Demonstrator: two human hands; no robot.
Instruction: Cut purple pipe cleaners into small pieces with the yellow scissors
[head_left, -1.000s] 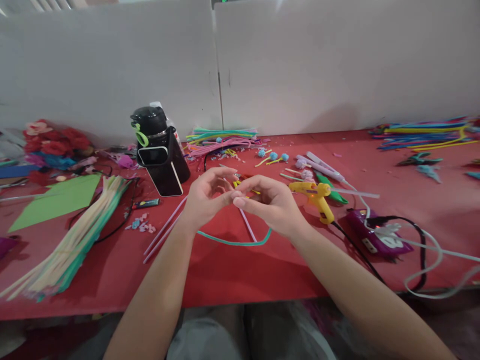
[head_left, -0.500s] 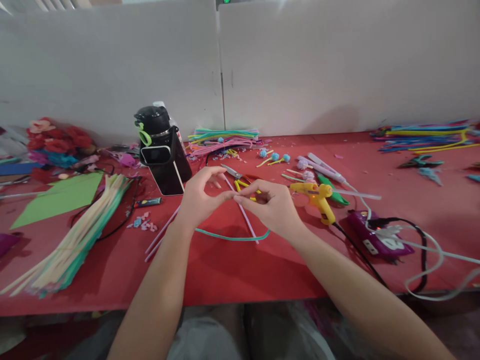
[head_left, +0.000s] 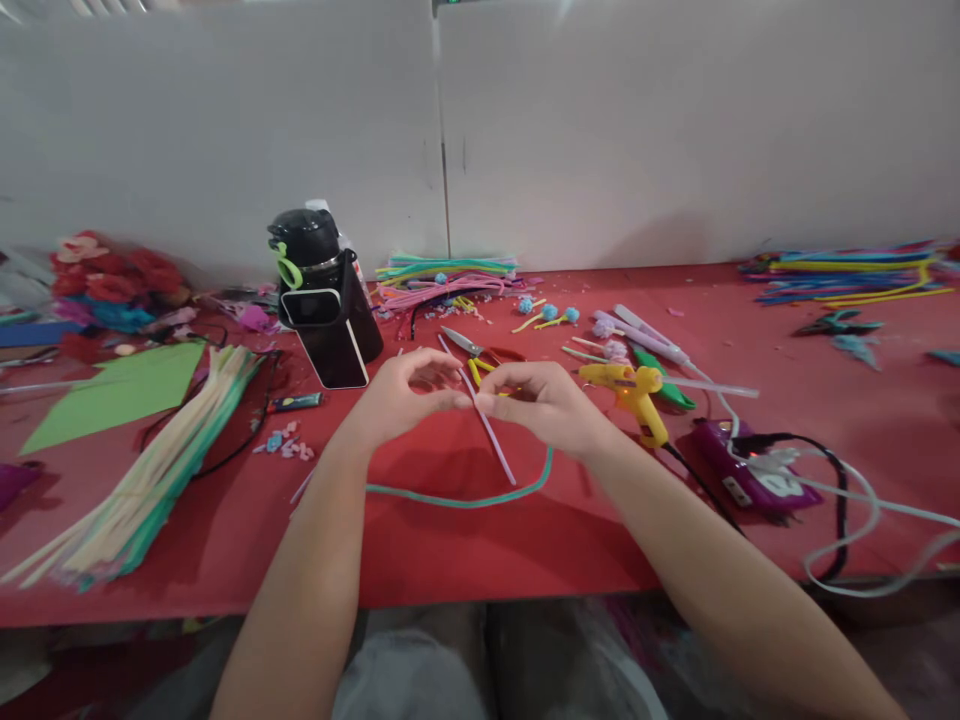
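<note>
My left hand and my right hand meet above the middle of the red table, fingertips pinched together. Between them they hold a lilac pipe cleaner that slants down toward me from the pinch. A teal pipe cleaner curves on the table under both wrists. Scissors with yellow handles lie just behind my fingers.
A yellow glue gun lies right of my right hand, with a purple power strip and cables beyond. A black bottle and phone stand at back left. A pipe cleaner bundle and green paper lie left.
Both hands have dropped slightly lower and closer to the table. The lilac pipe cleaner now shows straight between the fingertips, and the teal one has shifted a little toward me.
</note>
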